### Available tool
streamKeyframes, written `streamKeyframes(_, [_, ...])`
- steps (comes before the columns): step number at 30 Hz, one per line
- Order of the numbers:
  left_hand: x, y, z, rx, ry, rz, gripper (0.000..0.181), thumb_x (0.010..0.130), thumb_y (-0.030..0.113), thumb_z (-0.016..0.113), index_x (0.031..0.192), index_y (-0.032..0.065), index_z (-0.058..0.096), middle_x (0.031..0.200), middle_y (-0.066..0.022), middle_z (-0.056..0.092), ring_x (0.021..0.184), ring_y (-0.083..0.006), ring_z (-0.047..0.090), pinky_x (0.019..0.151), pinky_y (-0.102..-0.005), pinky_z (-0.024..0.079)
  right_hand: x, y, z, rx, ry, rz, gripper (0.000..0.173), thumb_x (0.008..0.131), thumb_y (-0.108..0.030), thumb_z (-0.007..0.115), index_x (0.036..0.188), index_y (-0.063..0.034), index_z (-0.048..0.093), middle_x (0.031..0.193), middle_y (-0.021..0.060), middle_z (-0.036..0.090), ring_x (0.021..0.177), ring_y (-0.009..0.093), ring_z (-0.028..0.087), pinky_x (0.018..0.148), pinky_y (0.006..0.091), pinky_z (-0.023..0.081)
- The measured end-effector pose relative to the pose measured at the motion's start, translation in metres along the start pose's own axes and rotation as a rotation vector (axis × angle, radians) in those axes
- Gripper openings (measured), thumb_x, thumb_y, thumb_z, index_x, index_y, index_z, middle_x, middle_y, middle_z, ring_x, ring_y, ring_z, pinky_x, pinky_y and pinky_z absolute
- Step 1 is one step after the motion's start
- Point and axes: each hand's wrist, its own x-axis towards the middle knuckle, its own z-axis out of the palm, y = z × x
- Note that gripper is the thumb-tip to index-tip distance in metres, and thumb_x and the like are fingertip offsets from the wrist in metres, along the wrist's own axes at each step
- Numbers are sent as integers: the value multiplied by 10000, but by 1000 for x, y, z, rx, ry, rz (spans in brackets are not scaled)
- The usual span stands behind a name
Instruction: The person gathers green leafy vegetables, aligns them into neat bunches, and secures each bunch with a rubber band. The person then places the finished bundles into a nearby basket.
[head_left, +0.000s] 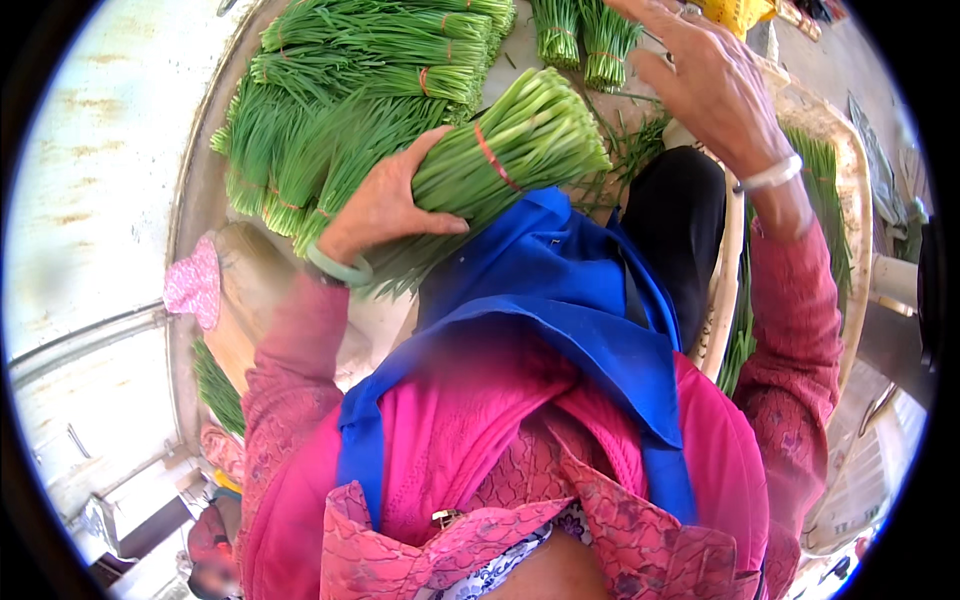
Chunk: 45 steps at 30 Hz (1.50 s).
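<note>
My left hand (386, 201), with a pale green bangle at the wrist, grips a thick bunch of green chives (517, 146). A red band is wrapped around this bunch near its cut stem ends, which point up and to the right. Its leaves trail down beside the blue apron (555, 255) over my lap. Raised at the upper right is my right hand (712, 86), thumb and fingers apart, with nothing seen in it. The tips of some of its fingers are hard to make out at the top edge.
Banded chive bunches (375, 67) are piled at the upper left. Two more bunches (559, 37) lie at the top. Loose chive leaves (641, 146) litter the floor. A pale plastic basket (859, 180) with chives stands at my right. A person (214, 555) shows at the lower left.
</note>
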Motion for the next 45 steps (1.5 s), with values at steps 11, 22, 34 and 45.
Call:
streamKeyframes(11, [32,3,-29,273,-311,60,867,604,334,853,1313,11,471,1220,-185,549,1165,-337,510,1010,-401,384,44,-108,46,-58,-855,-336,1001,600,-364,818,1392,42,360,1085,257,631,1094,346,586,928,437,439])
streamKeyframes(22, [-111,-2,58,-552,-70,-404,445,858,465,672,904,26,626,854,-61,644,762,-145,595,693,-281,474,103,-82,80,259,-1363,-108,649,690,-480,725,1063,44,640,914,166,688,880,279,646,818,359,489])
streamKeyframes(34, [-18,-6,93,-1956,228,166,749,894,629,523,1399,84,432,1391,-103,508,1294,-257,455,1127,-464,296,-3,-42,50,1227,-1152,548,883,656,-557,753,1236,80,559,1106,120,651,992,204,598,904,309,470])
streamKeyframes(45, [16,12,37,-1545,484,207,501,900,239,678,1312,39,476,1193,-74,619,1052,-184,624,958,-354,502,-17,-45,66,1288,-813,450,1113,641,-519,796,1484,4,291,1384,155,491,1284,249,442,1096,370,315])
